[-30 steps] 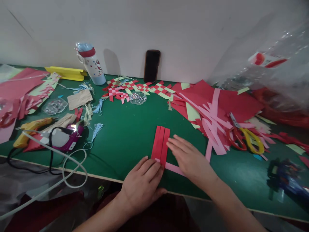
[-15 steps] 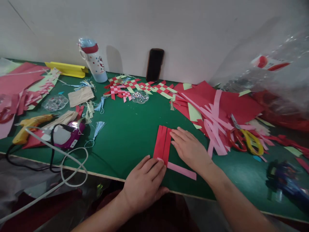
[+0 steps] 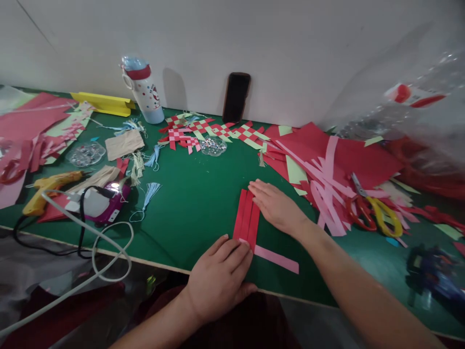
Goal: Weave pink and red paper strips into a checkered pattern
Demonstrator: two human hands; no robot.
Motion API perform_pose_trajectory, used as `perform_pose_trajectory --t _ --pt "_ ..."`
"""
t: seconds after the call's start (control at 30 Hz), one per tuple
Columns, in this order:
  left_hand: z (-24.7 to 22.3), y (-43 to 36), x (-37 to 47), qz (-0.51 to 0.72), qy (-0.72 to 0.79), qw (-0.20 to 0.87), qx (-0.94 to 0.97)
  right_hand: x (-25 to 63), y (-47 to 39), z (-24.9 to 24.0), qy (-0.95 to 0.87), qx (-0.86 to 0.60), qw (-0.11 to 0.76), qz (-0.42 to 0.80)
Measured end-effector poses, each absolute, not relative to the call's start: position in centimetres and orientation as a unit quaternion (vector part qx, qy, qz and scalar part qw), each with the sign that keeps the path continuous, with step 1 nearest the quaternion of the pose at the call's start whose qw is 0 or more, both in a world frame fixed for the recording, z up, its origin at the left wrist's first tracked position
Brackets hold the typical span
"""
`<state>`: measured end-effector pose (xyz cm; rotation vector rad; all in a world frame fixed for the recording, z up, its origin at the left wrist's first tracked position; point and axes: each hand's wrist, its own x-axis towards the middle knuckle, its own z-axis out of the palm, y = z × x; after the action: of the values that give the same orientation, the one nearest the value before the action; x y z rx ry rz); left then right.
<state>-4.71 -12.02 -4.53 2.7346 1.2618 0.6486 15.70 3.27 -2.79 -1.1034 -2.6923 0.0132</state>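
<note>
No lettering could be read; marks on the white, dotted, cylindrical bottle [image 3: 147, 99], upper left, were too small.

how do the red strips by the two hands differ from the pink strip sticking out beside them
Colour: the red strips are deep red, the pink strip pale pink.
Pose: the red strips run lengthwise away from the person, side by side; the pink strip sticks out crosswise to the right.
Contact: the left hand covers the red strips' near end, while the pink strip's outer end lies uncovered.
Both lie on the green table.
</note>
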Motion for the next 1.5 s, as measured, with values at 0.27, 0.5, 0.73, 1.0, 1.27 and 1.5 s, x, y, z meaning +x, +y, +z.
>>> perform_pose_trajectory --t 0.27,0.5,0.73,1.0,1.27,1.5 --pt "-4.3 -11.9 -4.6 0.229 0.408 0.036 0.883 14.5 -0.8 -2.1 -0.95 -0.297 0.095 0.024" --pt "-4.6 -11.9 -4.6 0.208 0.409 0.029 0.888 21.7 3.4 -0.1 -0.805 -0.571 0.159 -0.013" --pt "-4.3 -12.1 -4.6 0.207 0.412 0.02 0.887 27.9 4.1 -0.1 -0.645 -0.742 0.18 -0.018" --pt "-3.6 -12.0 -4.5 0.211 0.414 0.023 0.885 27.5 3.5 -0.8 -0.632 -0.754 0.162 0.067" --pt "-3.6 -11.9 -4.6 0.202 0.407 0.026 0.89 29.6 6.3 1.1 -0.628 -0.771 0.104 -0.001" --pt "-3.8 -12.1 -4.5 0.194 0.414 0.033 0.889 31.5 8.0 -0.1 -0.623 -0.778 0.069 -0.04"
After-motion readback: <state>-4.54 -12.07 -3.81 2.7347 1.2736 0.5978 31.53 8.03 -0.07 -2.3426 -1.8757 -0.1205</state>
